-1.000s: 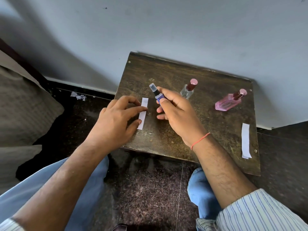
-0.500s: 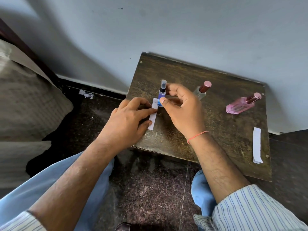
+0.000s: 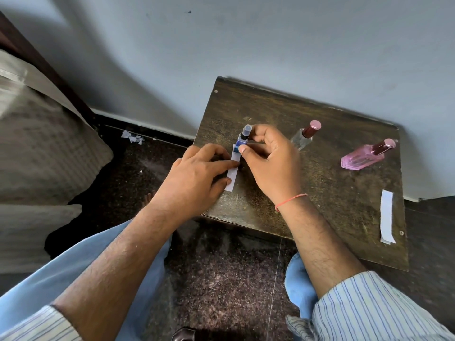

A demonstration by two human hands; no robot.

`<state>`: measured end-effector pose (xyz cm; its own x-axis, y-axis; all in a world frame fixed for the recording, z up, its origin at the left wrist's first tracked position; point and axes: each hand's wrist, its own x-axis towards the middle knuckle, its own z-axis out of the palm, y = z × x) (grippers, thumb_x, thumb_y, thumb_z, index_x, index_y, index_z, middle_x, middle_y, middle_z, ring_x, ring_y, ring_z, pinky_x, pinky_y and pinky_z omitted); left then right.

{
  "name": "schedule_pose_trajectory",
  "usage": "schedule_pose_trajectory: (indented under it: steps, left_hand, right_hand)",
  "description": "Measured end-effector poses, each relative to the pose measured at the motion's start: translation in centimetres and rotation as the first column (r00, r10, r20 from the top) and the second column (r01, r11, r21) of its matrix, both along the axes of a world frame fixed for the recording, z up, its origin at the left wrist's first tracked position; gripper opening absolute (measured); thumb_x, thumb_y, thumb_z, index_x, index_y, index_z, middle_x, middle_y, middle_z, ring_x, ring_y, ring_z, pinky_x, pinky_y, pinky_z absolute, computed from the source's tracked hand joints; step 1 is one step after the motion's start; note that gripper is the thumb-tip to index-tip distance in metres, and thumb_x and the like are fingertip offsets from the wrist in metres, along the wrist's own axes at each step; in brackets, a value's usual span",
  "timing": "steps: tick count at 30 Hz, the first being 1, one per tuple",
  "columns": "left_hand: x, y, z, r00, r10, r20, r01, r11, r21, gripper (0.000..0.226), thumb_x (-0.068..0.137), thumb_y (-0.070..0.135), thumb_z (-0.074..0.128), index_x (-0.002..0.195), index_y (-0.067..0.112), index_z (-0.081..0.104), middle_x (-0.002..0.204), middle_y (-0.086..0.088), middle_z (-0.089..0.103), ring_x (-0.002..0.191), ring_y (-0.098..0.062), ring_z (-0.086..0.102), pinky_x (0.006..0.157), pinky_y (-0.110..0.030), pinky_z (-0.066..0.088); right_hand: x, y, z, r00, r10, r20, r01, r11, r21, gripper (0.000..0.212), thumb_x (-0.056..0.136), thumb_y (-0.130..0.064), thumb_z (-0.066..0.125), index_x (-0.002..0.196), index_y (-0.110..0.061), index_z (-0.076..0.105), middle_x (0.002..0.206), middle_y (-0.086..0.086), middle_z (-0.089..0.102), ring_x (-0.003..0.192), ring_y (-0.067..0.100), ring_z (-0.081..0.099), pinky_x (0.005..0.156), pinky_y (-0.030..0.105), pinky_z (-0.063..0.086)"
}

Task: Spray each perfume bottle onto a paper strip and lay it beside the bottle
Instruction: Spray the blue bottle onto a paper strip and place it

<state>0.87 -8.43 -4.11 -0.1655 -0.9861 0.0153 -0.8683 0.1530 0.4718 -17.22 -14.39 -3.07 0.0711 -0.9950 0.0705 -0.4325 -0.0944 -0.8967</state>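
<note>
A small blue perfume bottle (image 3: 241, 141) with a clear cap stands upright on the dark wooden table (image 3: 332, 193), with my right hand (image 3: 269, 161) shut around it. A white paper strip (image 3: 233, 172) lies flat just left of and below the bottle. My left hand (image 3: 197, 178) presses its fingertips on that strip. A clear bottle with a maroon cap (image 3: 305, 136) stands to the right. Farther right is a pink bottle (image 3: 366, 156). A second white strip (image 3: 386, 216) lies near the table's right edge.
The table stands against a pale wall. A bed with grey bedding (image 3: 44, 148) is at the left. Paper scraps (image 3: 133, 137) lie on the dark speckled floor. My knees in blue trousers are below the table edge.
My right hand has turned the blue bottle from tilted to upright and set it down at the top of the strip. My left hand stays on the strip.
</note>
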Motion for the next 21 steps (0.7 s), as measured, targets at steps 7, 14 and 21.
schedule_pose_trajectory:
  steps: [7, 14, 21]
  left_hand:
    - [0.30, -0.03, -0.18, 1.000, -0.016, -0.020, 0.016, 1.000, -0.016, 0.043, 0.096, 0.042, 0.068, 0.139, 0.042, 0.068, 0.138, 0.015, 0.055, 0.120, -0.020, 0.050, 0.096, -0.056, 0.058]
    - [0.55, 0.12, 0.03, 0.998, -0.031, -0.056, 0.029, 0.999, -0.024, 0.038, 0.096, 0.045, 0.066, 0.134, 0.044, 0.071, 0.136, 0.017, 0.056, 0.122, -0.017, 0.050, 0.098, -0.054, 0.058]
    - [0.71, 0.09, 0.01, 0.997, -0.040, -0.061, 0.039, 0.999, -0.025, 0.037, 0.096, 0.041, 0.070, 0.134, 0.044, 0.071, 0.136, 0.017, 0.056, 0.122, -0.017, 0.050, 0.100, -0.054, 0.058]
  right_hand:
    - [0.39, 0.03, 0.20, 0.999, 0.014, -0.042, -0.016, 0.999, -0.052, 0.030, 0.091, -0.003, 0.079, 0.115, -0.021, 0.075, 0.100, -0.021, 0.076, 0.098, -0.006, 0.076, 0.091, 0.023, 0.062]
    - [0.47, 0.05, 0.14, 0.994, 0.012, -0.110, -0.024, 0.994, -0.108, 0.030, 0.090, -0.006, 0.080, 0.115, -0.021, 0.074, 0.103, -0.014, 0.080, 0.097, -0.001, 0.077, 0.090, 0.032, 0.063]
    - [0.40, 0.25, 0.54, 0.988, 0.000, -0.155, -0.021, 0.991, -0.134, 0.031, 0.089, -0.006, 0.081, 0.114, -0.023, 0.074, 0.101, -0.017, 0.077, 0.095, 0.001, 0.077, 0.088, 0.027, 0.061]
